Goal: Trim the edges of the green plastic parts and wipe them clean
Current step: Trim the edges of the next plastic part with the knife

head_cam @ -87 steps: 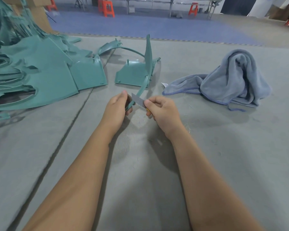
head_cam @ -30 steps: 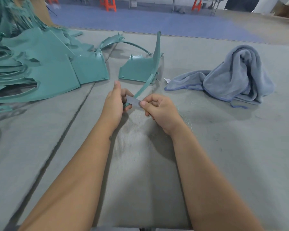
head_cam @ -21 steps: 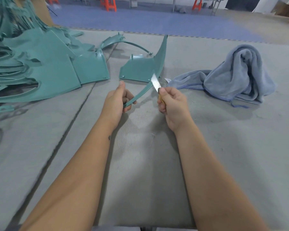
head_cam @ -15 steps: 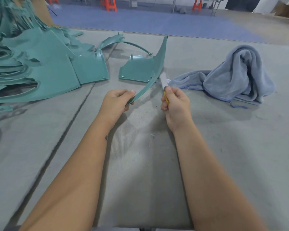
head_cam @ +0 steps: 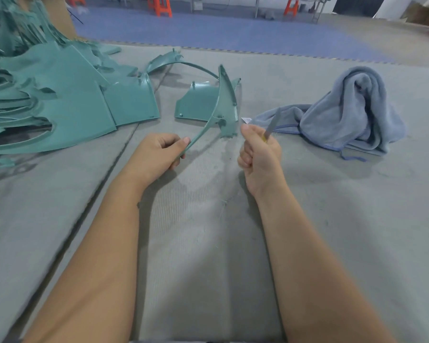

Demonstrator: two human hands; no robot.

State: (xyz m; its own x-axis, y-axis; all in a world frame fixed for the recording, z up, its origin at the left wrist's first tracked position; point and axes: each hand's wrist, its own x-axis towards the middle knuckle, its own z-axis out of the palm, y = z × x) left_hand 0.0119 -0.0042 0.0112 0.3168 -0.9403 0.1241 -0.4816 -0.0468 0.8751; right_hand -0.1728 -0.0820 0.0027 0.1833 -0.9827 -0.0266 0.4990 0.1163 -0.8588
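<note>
Green plastic part [head_cam: 222, 102] stands tilted on the grey felt floor mat [head_cam: 208, 243], its thin curved strip pinched by the left hand [head_cam: 159, 154]. The right hand [head_cam: 260, 154] grips a knife [head_cam: 271, 125]. Beyond lie a blue-grey towel [head_cam: 344, 112] and a pile of green parts [head_cam: 47, 95].

Bare grey tabletop [head_cam: 357, 231] is lying open across the lower frame and far right, while stacked green parts [head_cam: 60, 100] are crowding the upper left and a grey towel [head_cam: 352, 112] is blocking the upper right.
</note>
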